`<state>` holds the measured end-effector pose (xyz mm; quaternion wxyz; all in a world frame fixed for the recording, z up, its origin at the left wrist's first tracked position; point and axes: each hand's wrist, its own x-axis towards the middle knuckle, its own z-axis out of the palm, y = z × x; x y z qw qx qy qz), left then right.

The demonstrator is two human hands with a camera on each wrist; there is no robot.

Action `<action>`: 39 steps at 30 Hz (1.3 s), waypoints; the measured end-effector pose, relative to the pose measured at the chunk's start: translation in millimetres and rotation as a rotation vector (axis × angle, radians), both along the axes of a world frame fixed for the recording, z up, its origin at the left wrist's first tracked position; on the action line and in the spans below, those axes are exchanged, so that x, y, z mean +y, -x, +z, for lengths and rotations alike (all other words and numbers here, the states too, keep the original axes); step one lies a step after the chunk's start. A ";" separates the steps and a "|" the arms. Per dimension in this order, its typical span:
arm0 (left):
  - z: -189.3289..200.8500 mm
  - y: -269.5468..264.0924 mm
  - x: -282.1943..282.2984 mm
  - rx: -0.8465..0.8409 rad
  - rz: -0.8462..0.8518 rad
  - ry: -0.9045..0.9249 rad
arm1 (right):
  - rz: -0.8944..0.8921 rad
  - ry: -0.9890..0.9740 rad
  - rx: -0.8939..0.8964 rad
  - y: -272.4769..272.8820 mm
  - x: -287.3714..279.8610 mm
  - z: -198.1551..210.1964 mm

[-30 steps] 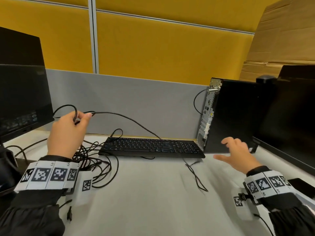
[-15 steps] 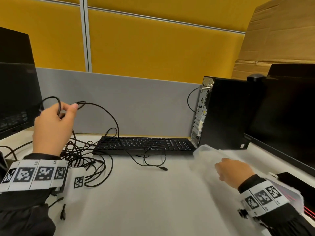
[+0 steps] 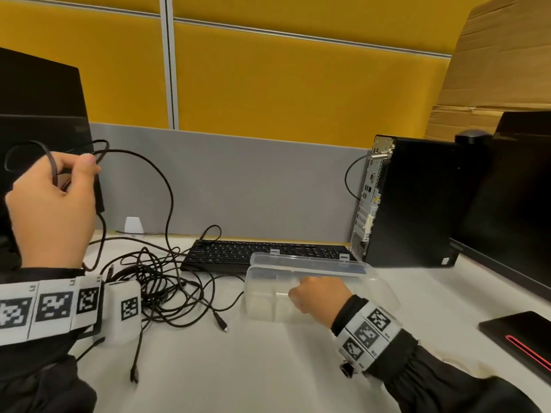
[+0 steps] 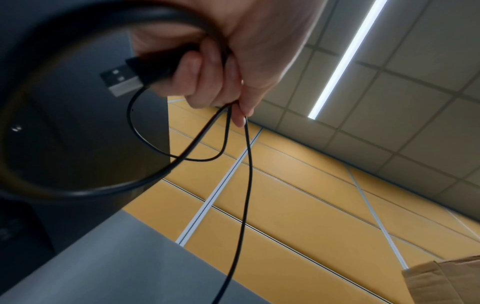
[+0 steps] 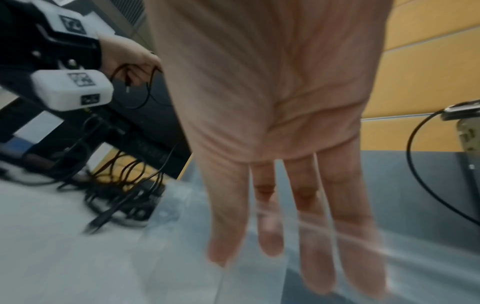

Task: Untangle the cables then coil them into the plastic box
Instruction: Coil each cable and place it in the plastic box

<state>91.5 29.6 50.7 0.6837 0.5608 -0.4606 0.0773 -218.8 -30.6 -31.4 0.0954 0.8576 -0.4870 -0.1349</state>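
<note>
My left hand (image 3: 53, 210) is raised at the left and grips a small coil of black cable (image 3: 167, 186). In the left wrist view the left hand (image 4: 233, 51) curls round several loops and a USB plug (image 4: 122, 80). The cable hangs down to a tangled pile of black cables (image 3: 155, 281) on the desk. A clear plastic box (image 3: 310, 259) stands in front of the keyboard. My right hand (image 3: 319, 296) holds its near rim. Its fingers (image 5: 353, 226) reach straight down behind the clear wall; the thumb is hidden.
A black keyboard (image 3: 226, 251) lies behind the box, with a PC tower (image 3: 417, 201) to its right. Monitors stand at the left (image 3: 38, 114) and right (image 3: 512, 204). A dark pad with a red stripe (image 3: 524, 332) lies near right. Loose plugs (image 3: 222, 323) trail from the pile.
My right hand has brought the clear box in from the right and set it in front of the keyboard. The left hand stays raised; the cable's loose end has slid left to the pile.
</note>
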 end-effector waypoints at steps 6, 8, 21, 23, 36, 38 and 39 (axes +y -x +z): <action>8.9 43.9 9.5 -0.185 -0.050 0.051 | 0.092 0.104 -0.692 -29.8 -12.3 32.8; 14.0 54.2 15.7 -0.214 -0.078 0.085 | 0.069 -0.101 -0.813 -58.7 -20.8 36.0; 19.3 44.5 21.8 -0.163 -0.158 0.188 | 0.199 -0.546 -1.746 -102.9 -21.2 85.7; 15.5 48.7 15.5 -0.138 -0.185 0.146 | 0.213 -0.311 -1.773 -81.9 -19.0 108.6; 0.3 92.7 11.8 -0.351 -0.420 -0.184 | -0.012 0.109 -1.149 99.7 41.5 90.9; -0.3 100.4 13.0 -0.371 -0.469 -0.198 | -0.089 0.155 -0.956 129.5 45.1 66.3; -1.4 104.0 13.1 -0.386 -0.488 -0.207 | -0.128 0.155 -0.848 142.9 45.2 55.9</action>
